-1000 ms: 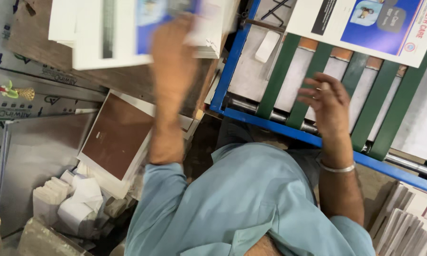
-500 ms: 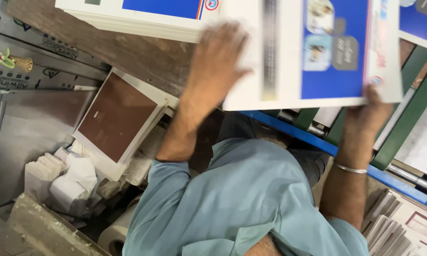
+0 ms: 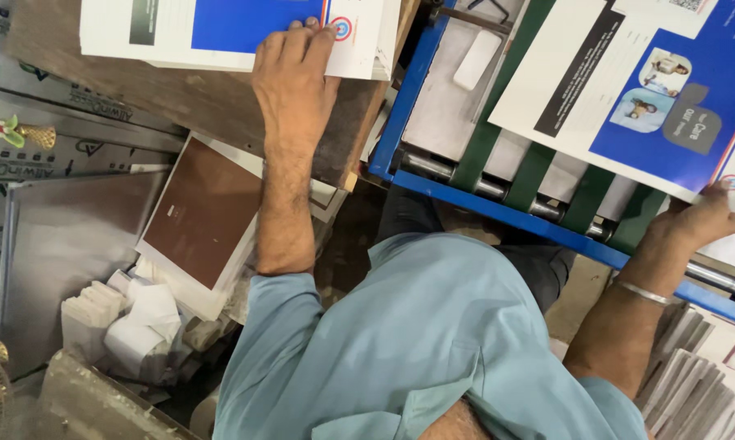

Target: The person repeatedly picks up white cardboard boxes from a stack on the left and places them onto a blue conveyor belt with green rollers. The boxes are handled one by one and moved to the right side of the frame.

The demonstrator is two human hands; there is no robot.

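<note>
My left hand (image 3: 294,73) lies flat on the top sheet of a stack of printed blue-and-white sheets (image 3: 220,28), fingertips at its near corner. The stack sits on a worn wooden board (image 3: 180,94). My right hand (image 3: 697,220), with a metal bangle on the wrist, grips the near edge of a single printed sheet (image 3: 628,90). That sheet lies tilted over the green belts (image 3: 530,175) of a blue-framed machine (image 3: 408,81).
A brown-faced white panel (image 3: 200,216) and wads of white paper (image 3: 131,322) lie at lower left beside a metal plate (image 3: 66,244). Fanned stacks of printed sheets (image 3: 701,383) sit at lower right. My light-blue shirt fills the lower middle.
Both hands carried one sheet from the stack rightwards onto the machine's belts. My right hand still grips it there, and my left hand has gone back to the stack.
</note>
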